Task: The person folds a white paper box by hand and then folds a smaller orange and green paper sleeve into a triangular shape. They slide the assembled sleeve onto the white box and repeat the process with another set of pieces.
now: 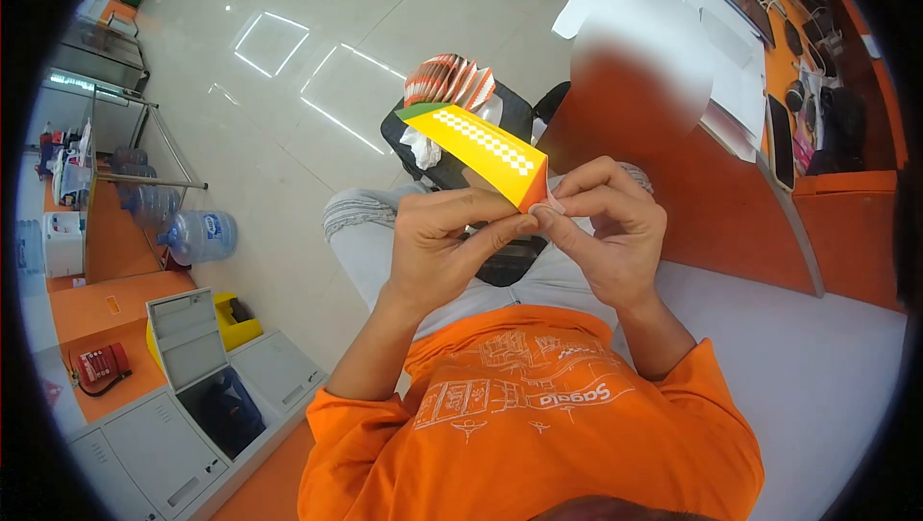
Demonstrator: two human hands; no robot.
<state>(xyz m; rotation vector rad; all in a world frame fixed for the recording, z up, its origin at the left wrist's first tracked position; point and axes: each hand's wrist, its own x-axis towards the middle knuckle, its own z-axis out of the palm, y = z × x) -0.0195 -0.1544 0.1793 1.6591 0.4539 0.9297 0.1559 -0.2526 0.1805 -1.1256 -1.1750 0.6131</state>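
Pinched thumb to finger, the left hand (428, 242) and right hand (615, 237) meet at the near end of a yellow folded card (476, 148). Its checkered length extends beyond them, toward striped pleated paper (450, 82).

card (478, 151): smooth paper | floor (255, 127): glossy, smooth tile | shirt (577, 449): matt cloth | trousers (365, 257): matt cloth | jug (200, 236): shiny plastic

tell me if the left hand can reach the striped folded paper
Probably not now: the left hand pinches the yellow piece, which partly hides the striped folded paper from this view.
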